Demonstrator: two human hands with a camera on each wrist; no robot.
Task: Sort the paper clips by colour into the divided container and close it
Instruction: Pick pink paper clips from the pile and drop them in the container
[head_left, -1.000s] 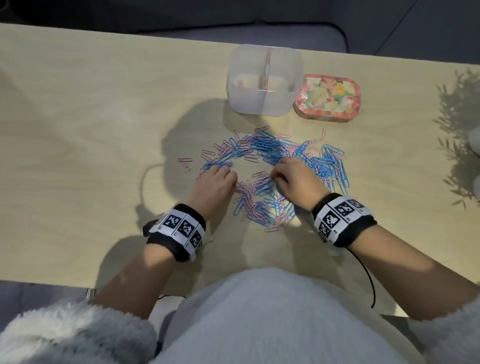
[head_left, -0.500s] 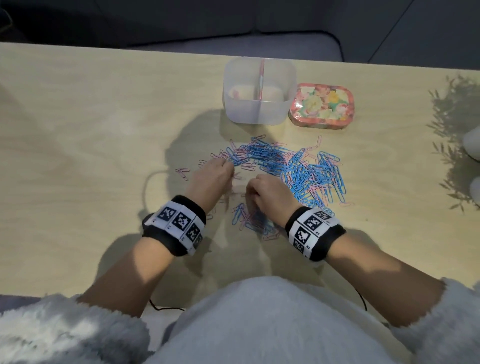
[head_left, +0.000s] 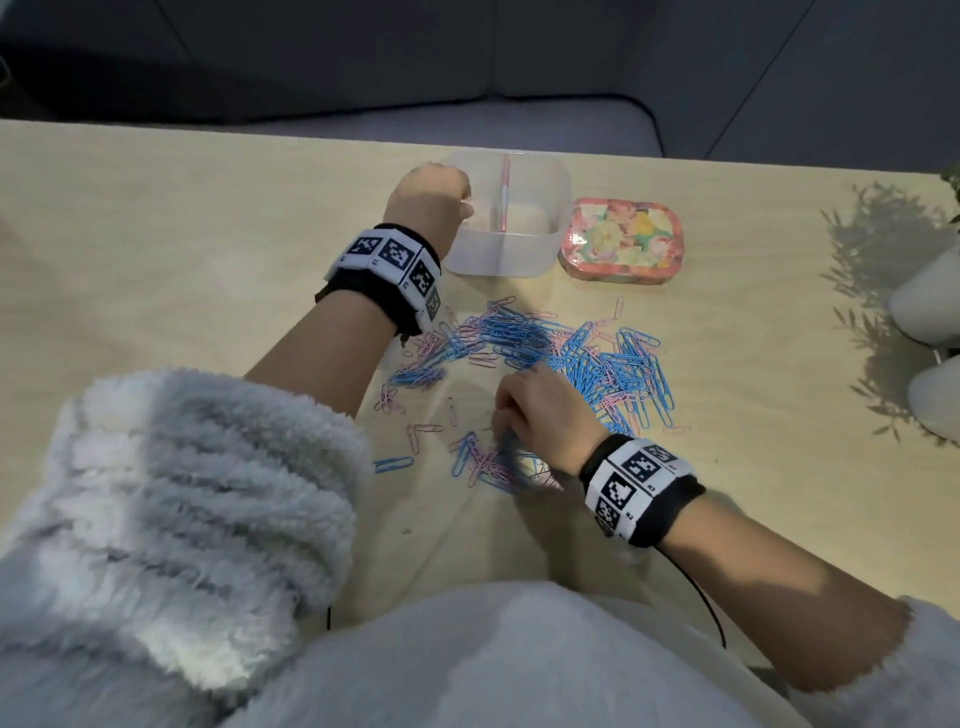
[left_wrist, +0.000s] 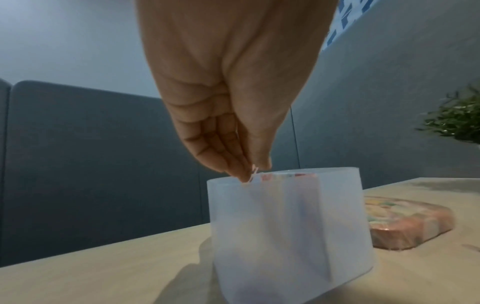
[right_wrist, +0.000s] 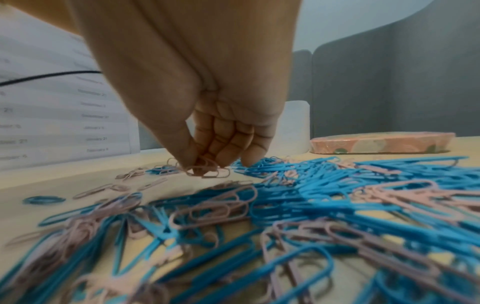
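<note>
**Meanwhile, both hands work the clips at once**

Nearest the body, the right hand (head_left: 545, 415) hangs low over the near edge of the paper clips (head_left: 561, 364), a loose heap of blue and pink spread across the pale wooden counter (head_left: 156, 234). Its fingers (right_wrist: 226, 152) are curled downward, thumb and fingertips closed in a pinch on a few pink clips (right_wrist: 207, 170) that lie just at the counter surface. Stray single clips lie scattered left of the heap.

Further out, the left hand (head_left: 428, 202) reaches over the left half of the divided container (head_left: 519, 260), a translucent plastic box with a centre partition, standing open beyond the heap. Its fingers (left_wrist: 228, 156) are bunched together, tips pointing down just above the rim, pinching something small and pink (left_wrist: 253, 173); it is too blurred to name for certain.

Just right of the container, its floral lid (head_left: 621, 241) lies flat on the counter. At the far right edge stand white pots (head_left: 930, 301) with a green plant (left_wrist: 457, 121).
</note>
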